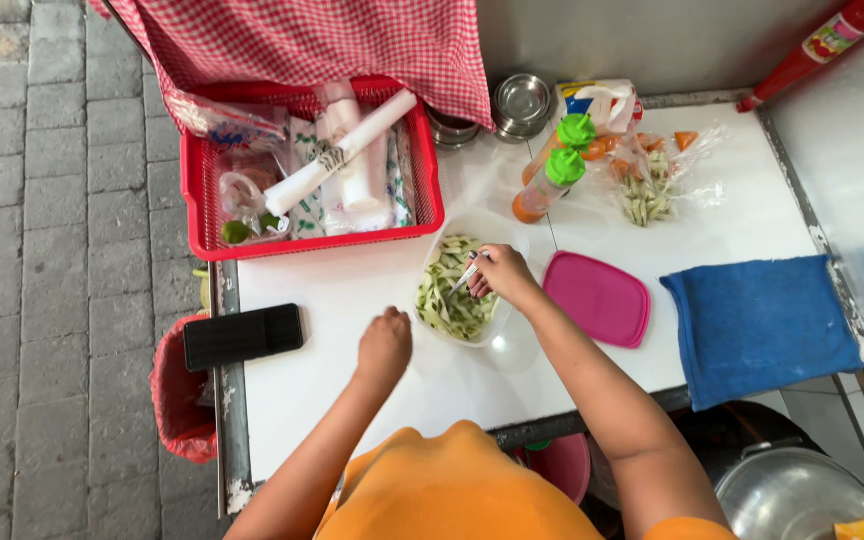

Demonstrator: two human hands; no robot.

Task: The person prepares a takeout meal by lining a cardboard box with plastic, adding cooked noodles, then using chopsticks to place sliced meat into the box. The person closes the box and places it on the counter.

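Observation:
A clear plastic tub [500, 232] of pale green shredded strips [452, 300] stands in the middle of the white table [332, 390]. My right hand [505, 275] is over the tub, shut on a metal utensil [464, 278] whose tip is down in the strips. My left hand [384, 345] rests as a closed fist on the table just left of the tub, holding nothing that I can see. The tub's pink lid [597, 298] lies flat on the table to the right of it.
A red basket [197, 190] with rolls and bags sits at the back left under a red checked cloth [312, 40]. Two orange bottles with green caps [552, 180], small steel bowls [520, 100], a bag of cut vegetables [652, 185], a blue cloth [757, 325], a black phone [242, 336].

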